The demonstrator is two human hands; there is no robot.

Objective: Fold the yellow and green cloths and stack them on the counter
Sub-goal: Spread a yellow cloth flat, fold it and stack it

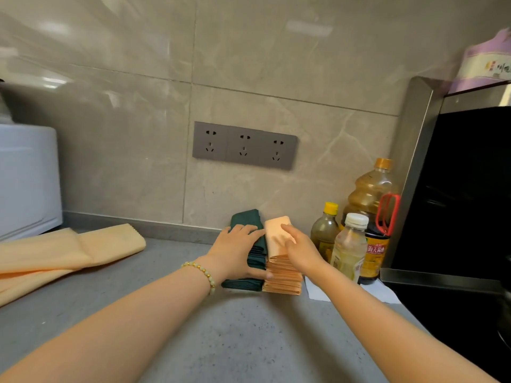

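Green cloth stack and yellow cloth stack: side by side on counter, 12 o'clock. Left hand: fingers straight, flat on green. Right hand: flat on yellow. Unfolded yellow cloth: 9 o'clock.

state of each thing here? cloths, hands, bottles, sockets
green stack: folded, piled up
yellow stack: folded, piled against green stack
loose yellow cloth: rumpled, lying on counter
left hand: open, resting on green stack
right hand: open, resting on yellow stack
bottles: upright, capped
sockets: nothing plugged in
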